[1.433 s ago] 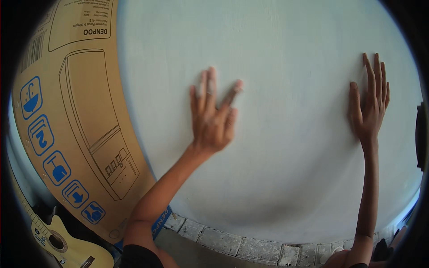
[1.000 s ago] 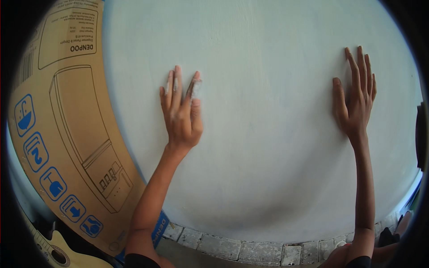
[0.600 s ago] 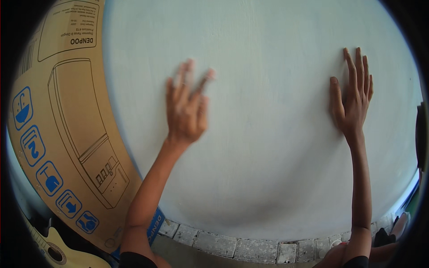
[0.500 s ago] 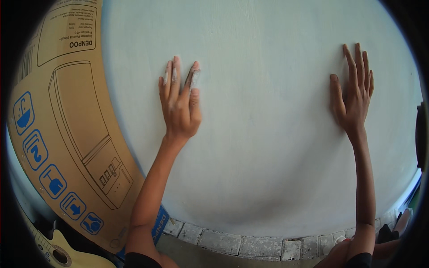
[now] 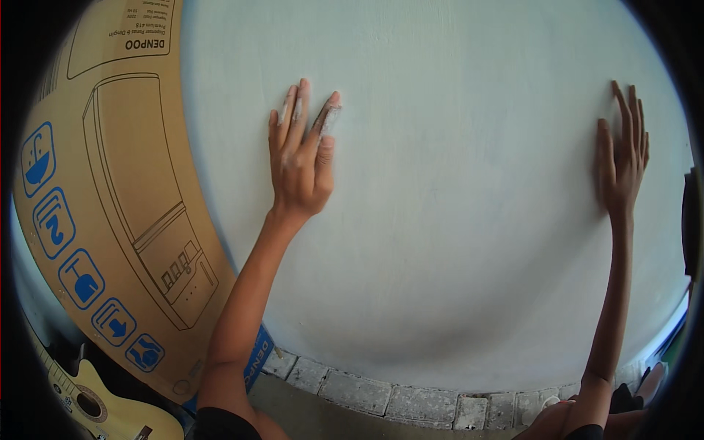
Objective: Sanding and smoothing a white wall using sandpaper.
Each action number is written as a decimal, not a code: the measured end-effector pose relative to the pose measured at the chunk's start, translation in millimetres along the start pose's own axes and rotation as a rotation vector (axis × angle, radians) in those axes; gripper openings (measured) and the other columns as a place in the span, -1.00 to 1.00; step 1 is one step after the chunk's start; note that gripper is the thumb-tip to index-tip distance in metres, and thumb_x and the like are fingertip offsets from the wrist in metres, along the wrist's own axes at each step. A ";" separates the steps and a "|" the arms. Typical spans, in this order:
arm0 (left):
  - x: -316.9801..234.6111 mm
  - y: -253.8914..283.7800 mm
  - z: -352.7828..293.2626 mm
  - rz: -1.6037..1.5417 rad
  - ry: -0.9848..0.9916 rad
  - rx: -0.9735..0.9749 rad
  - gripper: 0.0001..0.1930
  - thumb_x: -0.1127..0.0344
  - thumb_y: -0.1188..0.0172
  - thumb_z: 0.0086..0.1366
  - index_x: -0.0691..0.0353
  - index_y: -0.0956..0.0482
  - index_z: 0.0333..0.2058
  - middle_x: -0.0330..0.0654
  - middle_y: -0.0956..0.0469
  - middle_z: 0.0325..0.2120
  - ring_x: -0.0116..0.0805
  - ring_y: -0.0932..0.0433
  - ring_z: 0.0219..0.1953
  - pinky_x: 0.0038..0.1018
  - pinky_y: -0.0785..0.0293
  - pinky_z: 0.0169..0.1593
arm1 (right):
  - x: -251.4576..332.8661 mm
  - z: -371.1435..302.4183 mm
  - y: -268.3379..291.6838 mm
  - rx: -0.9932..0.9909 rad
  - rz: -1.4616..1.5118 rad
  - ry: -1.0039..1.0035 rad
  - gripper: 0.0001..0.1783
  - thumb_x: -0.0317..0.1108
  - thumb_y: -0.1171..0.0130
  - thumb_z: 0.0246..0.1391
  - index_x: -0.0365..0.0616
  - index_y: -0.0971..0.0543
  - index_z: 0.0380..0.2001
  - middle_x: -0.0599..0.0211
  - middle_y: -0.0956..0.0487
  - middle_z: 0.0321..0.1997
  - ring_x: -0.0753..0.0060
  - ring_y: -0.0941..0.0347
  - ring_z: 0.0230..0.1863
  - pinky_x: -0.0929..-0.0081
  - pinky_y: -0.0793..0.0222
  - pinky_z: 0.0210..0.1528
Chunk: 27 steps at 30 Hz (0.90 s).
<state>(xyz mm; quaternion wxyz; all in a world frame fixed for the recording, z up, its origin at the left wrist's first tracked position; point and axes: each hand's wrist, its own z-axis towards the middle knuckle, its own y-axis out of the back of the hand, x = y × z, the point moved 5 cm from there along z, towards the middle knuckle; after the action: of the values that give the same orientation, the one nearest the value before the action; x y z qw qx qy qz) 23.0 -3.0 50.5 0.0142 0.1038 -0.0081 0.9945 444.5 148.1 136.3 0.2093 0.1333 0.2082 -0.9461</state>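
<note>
A broad pale white wall [image 5: 433, 220] fills the middle of the view. On its left part my left hand [image 5: 301, 165] lies with fingers spread, palm toward the surface. Whitish, crusty patches cover parts of its fingers, most thickly on the index finger; whether that is smeared powder or something thin stuck there, I cannot make out. Far over to the right, my right hand [image 5: 623, 158] rests against the same wall, its fingers stretched upward and thumb apart. Neither hand grips anything visible.
A tall brown cardboard box [image 5: 139, 176] with a printed appliance outline and blue symbols stands along the left. A cream guitar [image 5: 121, 411] is at the lower left. Grey bricks [image 5: 356, 392] run along the wall's foot. A dark object [image 5: 691, 220] sits at the right rim.
My right hand has slid to the right across the wall. The left hand keeps nearly its place, slightly higher in view. The view itself has shifted a little, and more of the guitar shows.
</note>
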 end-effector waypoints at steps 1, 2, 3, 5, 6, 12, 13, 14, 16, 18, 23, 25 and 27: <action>-3.8 0.2 -2.9 0.010 0.001 -0.014 -0.50 0.08 0.28 0.56 0.00 -0.46 0.32 0.09 -0.18 0.43 0.14 -0.08 0.49 0.13 0.24 0.49 | -3.9 -2.1 -3.7 0.051 -0.018 -0.053 -0.33 0.23 0.11 0.35 0.41 -0.23 0.46 0.37 -0.14 0.59 0.08 0.06 0.61 -0.32 0.21 0.54; -11.4 -0.7 -6.5 0.020 0.005 -0.029 -0.50 0.09 0.28 0.56 0.01 -0.46 0.32 0.10 -0.18 0.43 0.15 -0.09 0.48 0.14 0.24 0.49 | -4.0 -3.7 -4.8 0.046 -0.027 -0.065 -0.32 0.24 0.11 0.35 0.41 -0.22 0.46 0.36 -0.13 0.60 0.08 0.06 0.61 -0.32 0.20 0.54; -19.1 -2.6 -9.5 0.029 0.031 -0.029 -0.50 0.09 0.28 0.56 0.01 -0.46 0.32 0.10 -0.18 0.43 0.15 -0.09 0.48 0.14 0.23 0.49 | -1.1 -5.7 -4.9 0.027 -0.053 -0.062 -0.31 0.25 0.11 0.34 0.41 -0.21 0.47 0.35 -0.13 0.60 0.07 0.06 0.61 -0.31 0.20 0.53; -41.6 -6.0 -17.3 0.012 -0.026 0.012 -0.51 0.07 0.25 0.56 -0.02 -0.50 0.29 0.08 -0.19 0.43 0.11 -0.10 0.48 0.14 0.22 0.49 | 8.2 -8.2 -8.3 0.000 -0.012 -0.085 -0.29 0.28 0.10 0.33 0.40 -0.20 0.47 0.32 -0.12 0.60 0.05 0.06 0.61 -0.30 0.19 0.53; -49.8 -8.4 -19.8 0.009 -0.069 0.065 -0.51 0.07 0.24 0.55 -0.04 -0.51 0.28 0.07 -0.19 0.43 0.09 -0.10 0.49 0.13 0.22 0.49 | 13.1 -8.8 -9.7 0.008 -0.024 -0.089 -0.28 0.29 0.10 0.32 0.40 -0.20 0.48 0.31 -0.11 0.60 0.04 0.06 0.61 -0.30 0.19 0.53; -35.2 -3.1 -16.6 -0.050 -0.196 0.168 -0.52 0.08 0.23 0.54 -0.02 -0.54 0.26 0.06 -0.29 0.38 0.02 -0.13 0.48 0.11 0.21 0.49 | 22.5 -4.0 -9.5 -0.003 0.010 -0.099 -0.23 0.35 0.08 0.28 0.40 -0.20 0.47 0.28 -0.12 0.60 0.02 0.04 0.60 -0.27 0.16 0.54; -26.9 -1.7 -13.9 -0.036 -0.151 0.131 -0.51 0.09 0.23 0.54 0.01 -0.54 0.26 0.08 -0.29 0.39 0.05 -0.12 0.48 0.11 0.21 0.49 | 22.9 -3.8 -8.9 -0.017 0.019 -0.081 -0.23 0.35 0.08 0.27 0.41 -0.21 0.47 0.28 -0.13 0.59 0.02 0.04 0.60 -0.27 0.16 0.54; -19.9 0.4 -11.6 -0.047 -0.106 0.075 -0.51 0.10 0.24 0.54 0.03 -0.54 0.26 0.09 -0.28 0.39 0.07 -0.11 0.48 0.12 0.22 0.49 | 22.8 -3.9 -8.5 -0.027 0.028 -0.068 -0.24 0.35 0.07 0.27 0.41 -0.21 0.47 0.28 -0.14 0.59 0.02 0.04 0.60 -0.26 0.15 0.54; -13.5 -0.3 -9.6 -0.053 -0.045 0.015 -0.50 0.13 0.25 0.53 0.09 -0.51 0.28 0.15 -0.22 0.41 0.17 -0.07 0.49 0.14 0.23 0.48 | 23.8 -6.2 -7.7 -0.035 0.047 -0.052 -0.25 0.35 0.07 0.27 0.42 -0.23 0.46 0.29 -0.15 0.59 0.01 0.04 0.60 -0.25 0.15 0.54; -17.6 -4.4 -11.1 -0.028 -0.015 -0.010 -0.50 0.12 0.25 0.53 0.07 -0.49 0.29 0.16 -0.20 0.41 0.18 -0.06 0.49 0.14 0.24 0.49 | 26.3 -8.3 -6.6 -0.048 0.058 -0.029 -0.26 0.34 0.06 0.27 0.43 -0.24 0.45 0.30 -0.16 0.58 0.01 0.04 0.60 -0.23 0.16 0.55; -54.2 -17.1 -25.4 0.005 -0.038 0.056 -0.51 0.08 0.24 0.54 -0.10 -0.46 0.32 0.14 -0.14 0.44 0.17 -0.04 0.49 0.15 0.26 0.50 | 29.2 -8.3 -4.9 -0.030 0.072 -0.057 -0.26 0.32 0.03 0.27 0.42 -0.24 0.45 0.31 -0.17 0.58 0.00 0.03 0.60 -0.23 0.15 0.55; -73.6 -22.0 -33.4 -0.036 -0.099 0.115 -0.53 0.05 0.23 0.54 -0.21 -0.45 0.32 0.07 -0.13 0.46 0.09 -0.05 0.50 0.15 0.27 0.50 | 29.9 -7.9 -4.0 -0.029 0.075 -0.060 -0.26 0.31 0.03 0.27 0.42 -0.25 0.45 0.31 -0.17 0.58 0.00 0.03 0.59 -0.24 0.15 0.55; -89.0 -26.6 -40.9 -0.069 -0.183 0.212 -0.54 0.03 0.20 0.54 -0.30 -0.44 0.32 -0.02 -0.13 0.47 -0.02 -0.07 0.51 0.16 0.28 0.50 | 30.9 -7.4 -4.3 -0.035 0.071 -0.043 -0.26 0.31 0.03 0.27 0.41 -0.25 0.45 0.30 -0.17 0.58 -0.01 0.02 0.59 -0.25 0.14 0.54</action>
<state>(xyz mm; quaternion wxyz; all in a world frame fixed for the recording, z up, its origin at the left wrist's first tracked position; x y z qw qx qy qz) 102.4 22.0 -7.6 0.0365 0.1953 0.0995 0.9750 416.7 144.5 120.8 0.2494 0.1167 0.2153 -0.9369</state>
